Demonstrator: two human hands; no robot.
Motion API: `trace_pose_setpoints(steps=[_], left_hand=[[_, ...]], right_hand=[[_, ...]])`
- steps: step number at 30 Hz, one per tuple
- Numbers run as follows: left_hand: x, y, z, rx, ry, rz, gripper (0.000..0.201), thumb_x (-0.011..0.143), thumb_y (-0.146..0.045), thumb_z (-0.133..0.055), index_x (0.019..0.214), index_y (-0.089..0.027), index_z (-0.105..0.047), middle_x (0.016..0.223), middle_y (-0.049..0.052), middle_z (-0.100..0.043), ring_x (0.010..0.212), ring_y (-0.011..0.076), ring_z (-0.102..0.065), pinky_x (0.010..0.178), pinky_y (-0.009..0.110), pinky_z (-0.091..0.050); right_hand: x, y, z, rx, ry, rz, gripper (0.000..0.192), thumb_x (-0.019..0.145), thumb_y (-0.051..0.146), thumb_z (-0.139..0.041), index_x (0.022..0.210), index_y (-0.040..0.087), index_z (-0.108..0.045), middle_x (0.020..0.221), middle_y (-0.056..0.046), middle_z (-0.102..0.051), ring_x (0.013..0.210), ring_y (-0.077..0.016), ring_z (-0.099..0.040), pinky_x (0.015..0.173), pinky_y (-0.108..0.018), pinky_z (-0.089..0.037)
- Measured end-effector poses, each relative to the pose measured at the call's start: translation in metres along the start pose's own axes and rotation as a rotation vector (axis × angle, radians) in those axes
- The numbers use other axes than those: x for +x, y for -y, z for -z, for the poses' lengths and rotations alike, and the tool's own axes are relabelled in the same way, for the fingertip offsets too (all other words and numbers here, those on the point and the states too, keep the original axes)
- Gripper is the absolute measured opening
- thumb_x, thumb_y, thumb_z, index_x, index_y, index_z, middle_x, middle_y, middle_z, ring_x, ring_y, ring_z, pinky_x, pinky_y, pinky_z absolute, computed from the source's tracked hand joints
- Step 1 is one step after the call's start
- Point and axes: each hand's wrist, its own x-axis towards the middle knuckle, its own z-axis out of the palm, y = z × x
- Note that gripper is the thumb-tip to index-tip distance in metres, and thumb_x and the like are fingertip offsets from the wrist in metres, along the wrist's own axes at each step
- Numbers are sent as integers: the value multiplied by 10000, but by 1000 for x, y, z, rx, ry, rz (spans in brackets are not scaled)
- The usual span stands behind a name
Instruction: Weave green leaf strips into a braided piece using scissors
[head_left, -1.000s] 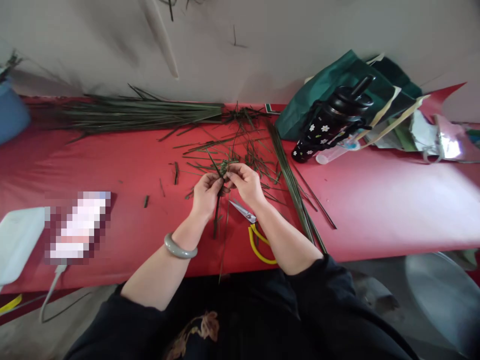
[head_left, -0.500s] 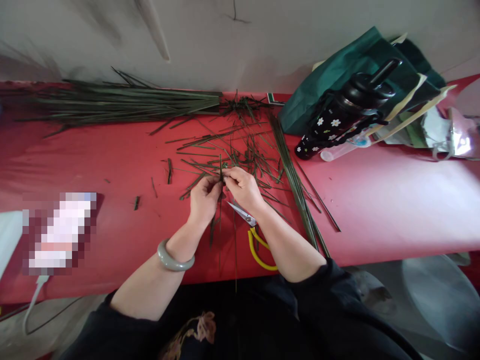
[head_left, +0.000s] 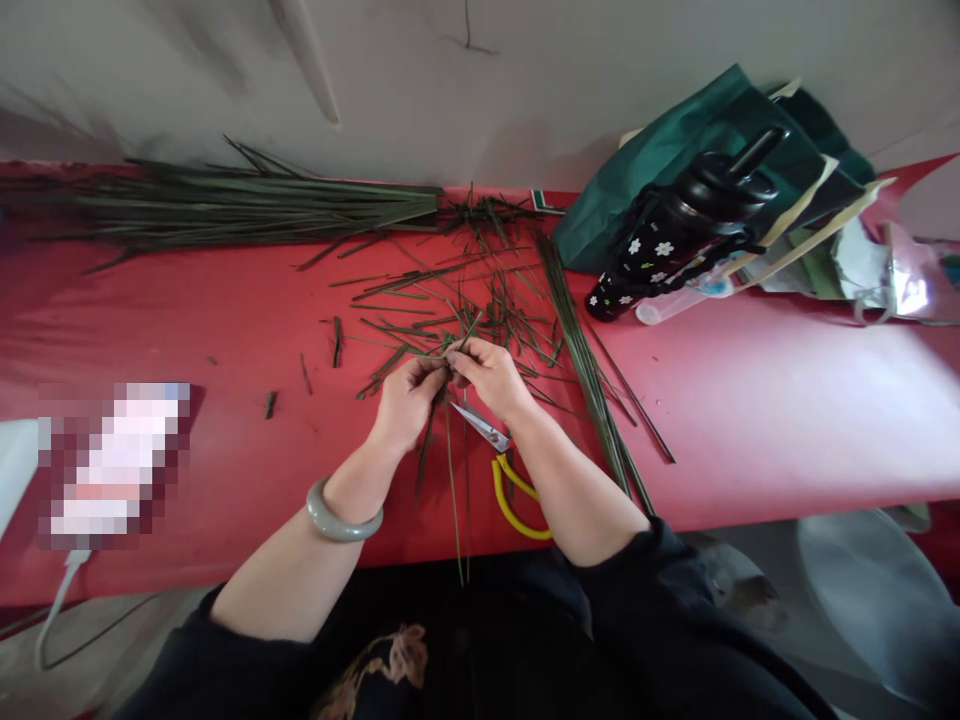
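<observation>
A small knotted piece of dark green leaf strips (head_left: 448,341) sits between the fingertips, the left hand (head_left: 407,402) and right hand (head_left: 491,379) both pinching it. Loose green scraps (head_left: 504,318) litter the far side; nearer, the right forearm partly covers yellow-handled metal scissors (head_left: 495,438). Fingers hide most of the knot.

Green strips (head_left: 471,330) are pinched between the fingertips of the left hand (head_left: 406,402) and the right hand (head_left: 489,378), and longer ends are hung below them. A grey bangle (head_left: 346,529) is worn on the left arm. Yellow-handled scissors (head_left: 487,430) are partly covered by the right forearm. The red table (head_left: 255,300) is strewn with cut scraps (head_left: 506,315). A long bundle (head_left: 300,212) is laid along the wall, and a narrower one (head_left: 581,350) is placed right of the scraps. A green bag (head_left: 600,220) is partly hidden by a flowered black tumbler (head_left: 675,230).
</observation>
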Motion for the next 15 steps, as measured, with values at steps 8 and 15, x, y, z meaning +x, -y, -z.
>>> trace_pose_setpoints(steps=[8,15], left_hand=[[-1,-4,3,-129,55,77,191,641,-275,-650,773,-138,-624,649,7,-598,543,91,-517,540,225,-432],[-1,-3,5,-10,61,24,174,639,-252,-649,767,-136,-631,702,29,-632,635,115,-558,609,233,-446]], right_hand=[[-1,0,3,105,14,-54,229,726,381,-557,745,157,-519,519,61,-486,460,-49,-458,487,-183,-385],[-1,-3,4,94,66,-55,220,718,372,-574,758,159,-534,549,57,-499,480,-50,-474,504,-187,-409]])
